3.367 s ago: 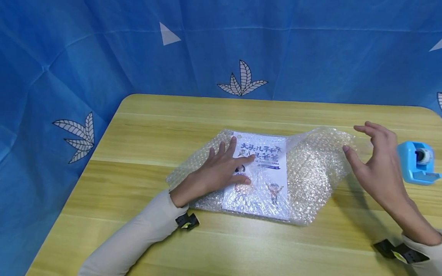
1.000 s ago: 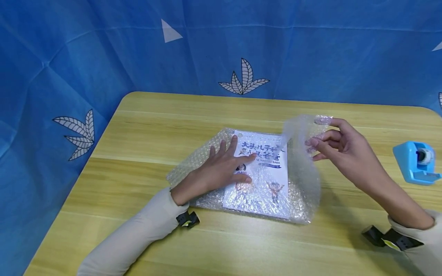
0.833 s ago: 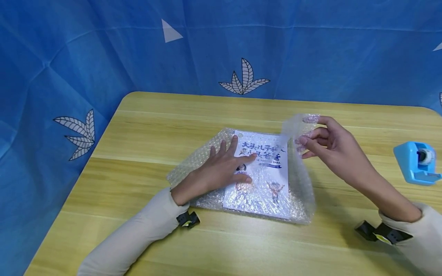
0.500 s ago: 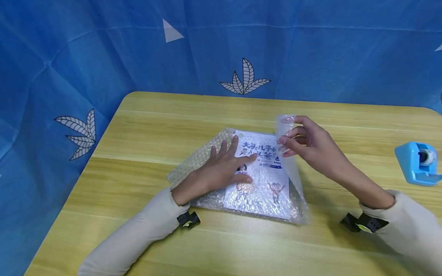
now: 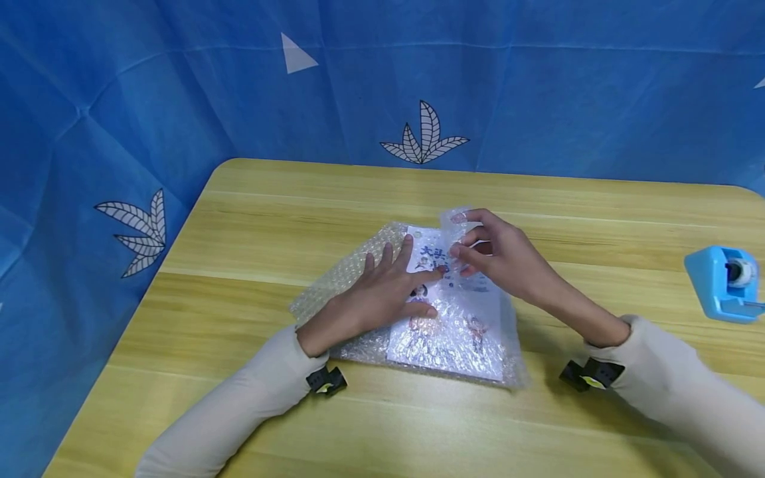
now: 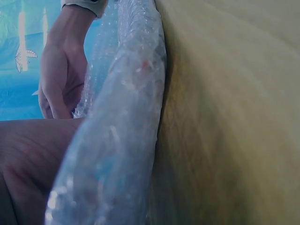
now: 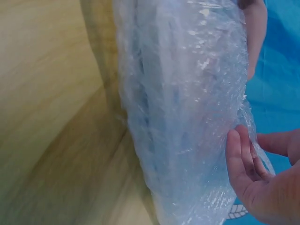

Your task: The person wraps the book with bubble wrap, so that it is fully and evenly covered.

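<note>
A book (image 5: 454, 338) with a white cover, blue lettering and cartoon figures lies within bubble wrap (image 5: 335, 282) on the table. Spread flat, my left hand (image 5: 376, 295) presses on the wrapped cover, its fingers straight. My right hand (image 5: 508, 259) pinches the loose end of the bubble wrap between thumb and fingers, above the upper right of the book. In the right wrist view, the right hand (image 7: 262, 183) holds the film's edge at the side of the package. Part of the title is hidden behind the hands and the film.
A light blue tape dispenser (image 5: 723, 285) with a roll in it stands at the right of the wooden table (image 5: 299, 199). A blue patterned cloth (image 5: 358, 79) hangs behind the table's far edge.
My right hand has come in from the right, taken the loose end of the bubble wrap and carried it leftward over the book. My left hand has stayed in place.
</note>
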Motion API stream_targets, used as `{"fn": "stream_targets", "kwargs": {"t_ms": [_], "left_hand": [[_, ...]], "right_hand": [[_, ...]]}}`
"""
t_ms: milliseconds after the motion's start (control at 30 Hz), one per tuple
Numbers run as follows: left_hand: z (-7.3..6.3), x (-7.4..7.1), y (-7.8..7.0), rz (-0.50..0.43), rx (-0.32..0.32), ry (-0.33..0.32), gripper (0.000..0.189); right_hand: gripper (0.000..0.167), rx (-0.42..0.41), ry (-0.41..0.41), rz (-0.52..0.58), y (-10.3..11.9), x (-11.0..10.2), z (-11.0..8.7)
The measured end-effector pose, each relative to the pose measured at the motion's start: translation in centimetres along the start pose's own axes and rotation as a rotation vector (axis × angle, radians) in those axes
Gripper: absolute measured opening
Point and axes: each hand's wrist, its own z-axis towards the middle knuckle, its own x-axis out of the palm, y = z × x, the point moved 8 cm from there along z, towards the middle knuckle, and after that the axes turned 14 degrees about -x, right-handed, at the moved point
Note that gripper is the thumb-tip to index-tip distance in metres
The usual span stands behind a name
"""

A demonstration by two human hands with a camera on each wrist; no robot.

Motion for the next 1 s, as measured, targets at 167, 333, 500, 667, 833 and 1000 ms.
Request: {"fn": "stream_targets", "kwargs": {"t_ms": [167,333,500,667,833,1000], "left_hand": [[-0.1,0.0,0.0,-0.001,0.002,-0.003,0.066],[-0.2,0.0,0.1,-0.016,-0.002,0.001,0.07],[-0.2,-0.1,0.2,-0.038,0.0,-0.004,0.078],[-0.1,-0.3,0.2,-0.111,-0.004,-0.016,0.093],[-0.1,-0.3,0.4,-0.17,-0.005,-0.035,0.111],[-0.3,-0.4,0.5,-0.21,0.013,-0.045,0.12]], "right_hand": [[0.046,-0.013,0.005,0.005,-0.3,0.8,0.7],[0.047,0.01,-0.003,0.032,-0.6,1.5,1.2],[0.052,0.047,0.003,0.004,-0.9,1.8,1.4],[0.054,0.078,0.004,-0.025,-1.3,1.8,1.4],[0.052,0.072,0.032,-0.051,-1.7,2.2,1.3],[0.049,0.061,0.067,-0.055,-2.0,2.6,1.2]]}}
